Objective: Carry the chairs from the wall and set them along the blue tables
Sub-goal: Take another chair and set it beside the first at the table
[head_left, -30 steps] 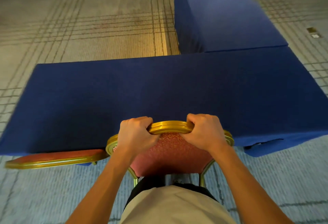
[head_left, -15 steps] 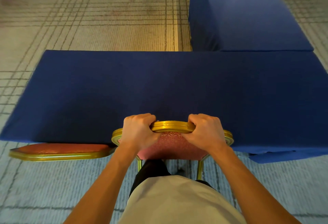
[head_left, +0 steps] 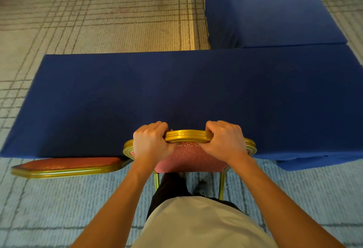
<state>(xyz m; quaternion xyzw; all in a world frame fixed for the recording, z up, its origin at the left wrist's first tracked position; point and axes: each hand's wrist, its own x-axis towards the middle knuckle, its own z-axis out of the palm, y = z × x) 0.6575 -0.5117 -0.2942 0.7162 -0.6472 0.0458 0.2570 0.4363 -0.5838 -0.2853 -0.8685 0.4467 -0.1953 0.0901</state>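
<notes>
Banquet hall: blue-draped tables [head_left: 196,94], gilt chairs [head_left: 66,167], patterned carpet [head_left: 98,12].

Of the chair [head_left: 188,157] at the near worktop [head_left: 176,94] edge, the seat and front legs are hidden, and the fingers [head_left: 156,128] curled over its gold top rail have their tips out of sight on the worktop side. Just left along that worktop, the second chair [head_left: 66,166] shows only its back's top. The near worktop's right end and the far worktop [head_left: 271,8] beyond it are cut by the picture's edges.
</notes>
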